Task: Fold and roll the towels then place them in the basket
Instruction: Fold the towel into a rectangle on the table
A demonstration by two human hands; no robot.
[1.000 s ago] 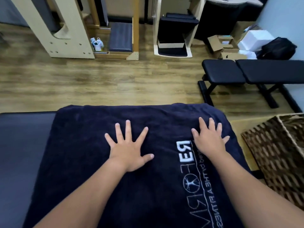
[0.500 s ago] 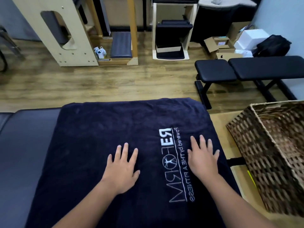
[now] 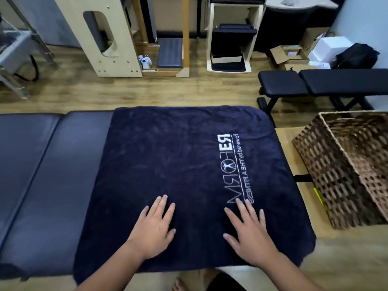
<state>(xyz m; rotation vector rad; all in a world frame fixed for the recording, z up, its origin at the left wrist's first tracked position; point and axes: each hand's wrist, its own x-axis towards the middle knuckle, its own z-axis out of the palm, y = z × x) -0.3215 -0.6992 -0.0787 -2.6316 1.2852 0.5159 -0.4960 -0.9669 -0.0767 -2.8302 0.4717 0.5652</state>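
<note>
One navy towel [image 3: 189, 175] fills the centre of the frame, spread on a padded bench [image 3: 42, 175]; a wicker basket [image 3: 346, 164] stands right. Left hand [image 3: 154, 229] and right hand [image 3: 251, 234] press flat low-centre, fingers straight, gripping nothing.

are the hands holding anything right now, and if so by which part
Nothing is held. The left hand and right hand lie flat, fingers straight, on the near part of the navy towel, pressing rather than gripping it.
</note>
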